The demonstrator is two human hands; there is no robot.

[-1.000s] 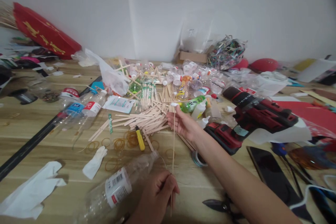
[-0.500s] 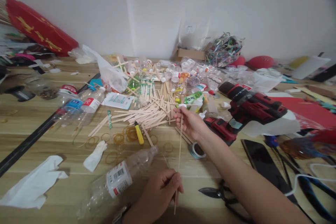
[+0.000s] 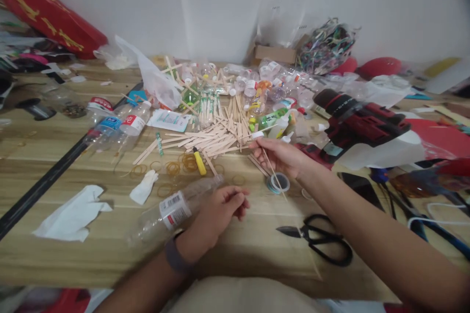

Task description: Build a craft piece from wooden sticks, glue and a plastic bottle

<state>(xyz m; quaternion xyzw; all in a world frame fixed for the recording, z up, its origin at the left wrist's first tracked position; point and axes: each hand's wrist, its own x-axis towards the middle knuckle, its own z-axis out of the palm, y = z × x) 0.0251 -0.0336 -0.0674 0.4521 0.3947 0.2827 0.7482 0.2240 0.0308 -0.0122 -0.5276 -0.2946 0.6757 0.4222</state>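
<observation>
My right hand (image 3: 277, 155) is closed on a thin wooden skewer (image 3: 278, 182), which slants down to the right past a small spool (image 3: 273, 189) and blurs at its lower end. By the fingertips, a thin crosspiece and a white cap (image 3: 257, 135) show; whether they are joined to the skewer I cannot tell. Loosely curled, with nothing visible in it, my left hand (image 3: 225, 208) is beside a clear plastic bottle (image 3: 178, 210) lying on the table. Black-handled scissors (image 3: 317, 239) lie below my right forearm.
Flat wooden sticks (image 3: 209, 139) are heaped mid-table, before a pile of plastic bottles (image 3: 262, 93). A red cordless drill (image 3: 362, 127) stands at right. Rubber bands (image 3: 174, 168) and a yellow-handled tool (image 3: 200, 162) lie nearer. A black bar (image 3: 47, 176) crosses the left side.
My left hand has let go of the skewer and moved up and left. The skewer's lower end has swung to the right in my right hand. The view has shifted.
</observation>
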